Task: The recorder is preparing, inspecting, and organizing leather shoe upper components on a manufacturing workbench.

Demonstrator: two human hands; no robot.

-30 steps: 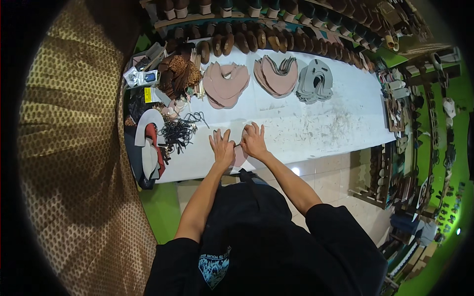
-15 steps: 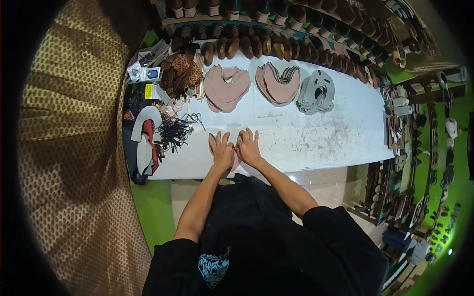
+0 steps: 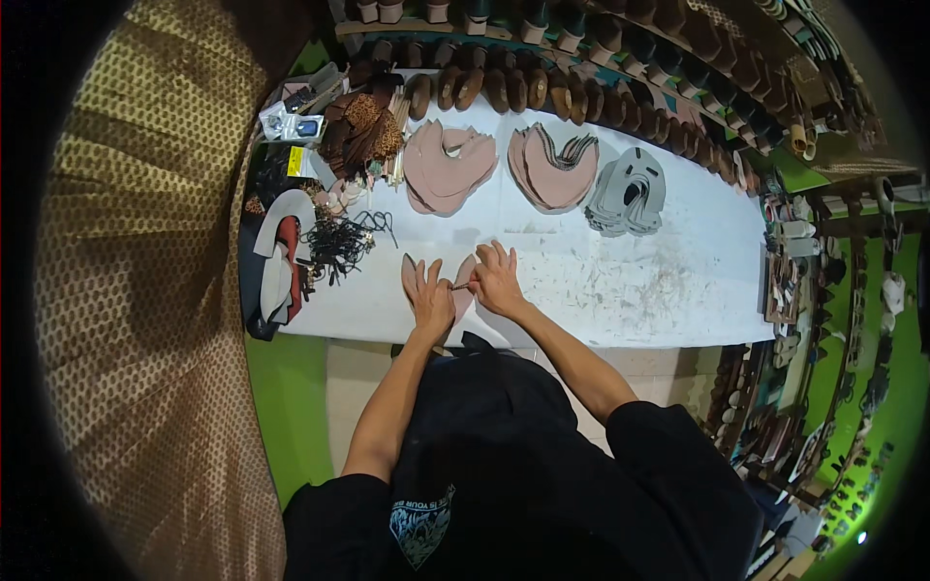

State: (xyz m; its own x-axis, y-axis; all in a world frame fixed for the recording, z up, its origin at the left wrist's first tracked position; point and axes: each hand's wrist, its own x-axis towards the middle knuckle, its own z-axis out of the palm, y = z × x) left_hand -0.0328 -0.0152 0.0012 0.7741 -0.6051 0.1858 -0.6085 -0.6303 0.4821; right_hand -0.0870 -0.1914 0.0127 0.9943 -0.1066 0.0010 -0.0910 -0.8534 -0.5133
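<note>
A pink U-shaped shoe upper piece (image 3: pixel 465 302) lies at the near edge of the white table, with its two arms pointing away from me. My left hand (image 3: pixel 433 298) rests over its left arm, thumb and fingertips pinched at the inner edge. Against the inner edge of the other arm, my right hand (image 3: pixel 497 283) has thumb and forefinger pressed together, the remaining fingers stretched out beyond. A short dark strip of edge shows between the two thumbs; its detail is too small to make out. Much of the piece is hidden under both hands.
Beyond lie two stacks of pink upper pieces (image 3: pixel 448 172) (image 3: pixel 552 174) and a grey stack (image 3: pixel 628 198). Left are tangled black cords (image 3: pixel 337 244), curved pale pieces (image 3: pixel 281 223) and leopard-print material (image 3: pixel 387 134). Brown shoes (image 3: pixel 496 89) line the back edge.
My right hand has shifted a little right, away from my left, uncovering more of the upper's inner edge. The whole view has also tilted slightly.
</note>
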